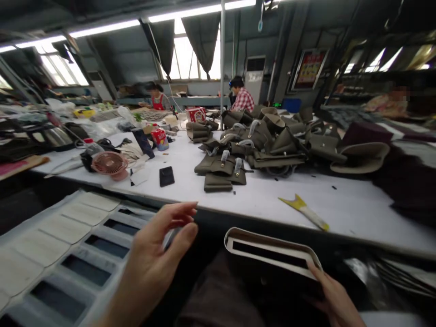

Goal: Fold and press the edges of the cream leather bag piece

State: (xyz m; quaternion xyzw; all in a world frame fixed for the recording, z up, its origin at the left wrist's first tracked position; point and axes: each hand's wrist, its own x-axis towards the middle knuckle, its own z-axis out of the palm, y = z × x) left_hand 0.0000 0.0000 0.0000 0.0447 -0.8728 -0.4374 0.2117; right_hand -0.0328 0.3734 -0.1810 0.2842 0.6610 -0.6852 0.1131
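Head view, right hand [335, 297] gripping bag piece [272, 252] below table edge [259, 220]

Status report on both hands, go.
Right hand grips the open bag piece at its rim. Left hand raised beside it, fingers pinched, apparently empty. Olive bag pile apart on the white table.

Your right hand [335, 297] holds a dark brown bag piece with a cream-white edged opening [272, 252]. On the white desk [259, 200] you see a heap of olive-green leather bags [259, 145] at centre, a yellow and cream tool [304, 211] to its right, a black phone [166, 175] and a pink round fan [109, 163] at left. A person's red-and-white checked shirt [244, 100] shows at upper centre.
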